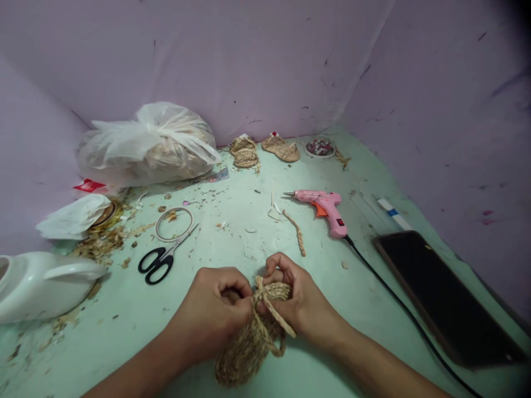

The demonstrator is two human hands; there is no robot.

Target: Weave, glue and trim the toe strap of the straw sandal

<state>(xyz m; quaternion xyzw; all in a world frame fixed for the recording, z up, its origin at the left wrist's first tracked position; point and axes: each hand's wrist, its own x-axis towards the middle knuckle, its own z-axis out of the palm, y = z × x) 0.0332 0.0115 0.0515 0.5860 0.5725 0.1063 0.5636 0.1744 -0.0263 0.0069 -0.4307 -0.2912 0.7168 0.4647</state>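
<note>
Both my hands are at a small woven straw slipper low in the middle of the view. My left hand pinches a braided straw cord at the slipper's upper part, its fingertips pressed together. From the other side, my right hand grips the slipper's far end with thumb and curled fingers. The cord crosses over the slipper and hangs in a loop with a loose end to the right. Parts of the slipper are hidden behind my fingers.
A pink glue gun with a black cable, a short braid and a phone lie right. Scissors, a tape roll and a white jug are left. Behind stand a plastic bag, finished slippers and a bead dish.
</note>
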